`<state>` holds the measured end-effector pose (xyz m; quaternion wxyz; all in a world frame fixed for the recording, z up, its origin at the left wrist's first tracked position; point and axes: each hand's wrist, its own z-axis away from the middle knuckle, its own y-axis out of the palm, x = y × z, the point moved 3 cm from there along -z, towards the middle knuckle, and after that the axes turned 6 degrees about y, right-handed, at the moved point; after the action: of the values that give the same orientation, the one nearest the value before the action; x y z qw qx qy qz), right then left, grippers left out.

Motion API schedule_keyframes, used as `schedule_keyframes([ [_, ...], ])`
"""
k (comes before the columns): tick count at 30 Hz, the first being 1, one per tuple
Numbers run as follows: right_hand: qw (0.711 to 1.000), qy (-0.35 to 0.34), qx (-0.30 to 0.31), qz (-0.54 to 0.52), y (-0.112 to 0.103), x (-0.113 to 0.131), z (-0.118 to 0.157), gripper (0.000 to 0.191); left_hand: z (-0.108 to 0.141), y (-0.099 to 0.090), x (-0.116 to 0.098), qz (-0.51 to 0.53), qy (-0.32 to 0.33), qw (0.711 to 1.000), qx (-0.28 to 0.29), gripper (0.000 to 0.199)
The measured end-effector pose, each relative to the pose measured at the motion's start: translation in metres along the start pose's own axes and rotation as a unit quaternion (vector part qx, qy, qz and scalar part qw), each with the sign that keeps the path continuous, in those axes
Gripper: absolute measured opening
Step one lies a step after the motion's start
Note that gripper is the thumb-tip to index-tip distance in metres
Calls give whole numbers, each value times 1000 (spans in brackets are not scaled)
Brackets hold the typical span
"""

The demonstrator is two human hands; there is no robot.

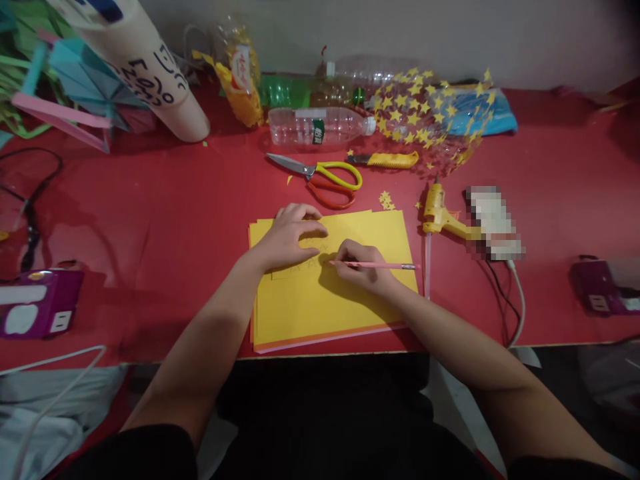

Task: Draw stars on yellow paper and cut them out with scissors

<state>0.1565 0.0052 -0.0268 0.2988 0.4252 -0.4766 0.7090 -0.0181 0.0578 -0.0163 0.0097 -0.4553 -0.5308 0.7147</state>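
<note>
A sheet of yellow paper (295, 307) lies on top of a stack with orange and pink sheets showing at its edges. Faint pencil drawings, apparently stars, and a straight line mark its middle. My right hand (365, 263) grips a pink pencil (385, 265), its tip at the paper near the drawings. My left hand (293, 237) rests on the paper's upper left part, fingers spread and curving around the drawn area, holding nothing. Beyond the paper lie scissors (330, 179) with one yellow and one red handle, and a small pile of yellow paper stars (386, 200).
A yellow utility knife (393, 160) lies behind the scissors, before a clear plastic bottle (320, 127). A yellow glue gun (437, 210) and a blurred phone (496, 223) with a cable are at right. Left stand a white tumbler (155, 73) and a purple box (55, 303).
</note>
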Motion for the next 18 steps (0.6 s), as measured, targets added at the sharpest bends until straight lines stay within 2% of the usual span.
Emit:
schedule_keyframes([
  [11, 999, 11, -39, -10, 0, -1, -1, 15, -1, 0, -1, 6, -6, 1000, 5, 27],
  [18, 999, 18, -37, -11, 0, 1, -1, 14, 0, 0, 1, 1, -1, 1000, 0, 25],
])
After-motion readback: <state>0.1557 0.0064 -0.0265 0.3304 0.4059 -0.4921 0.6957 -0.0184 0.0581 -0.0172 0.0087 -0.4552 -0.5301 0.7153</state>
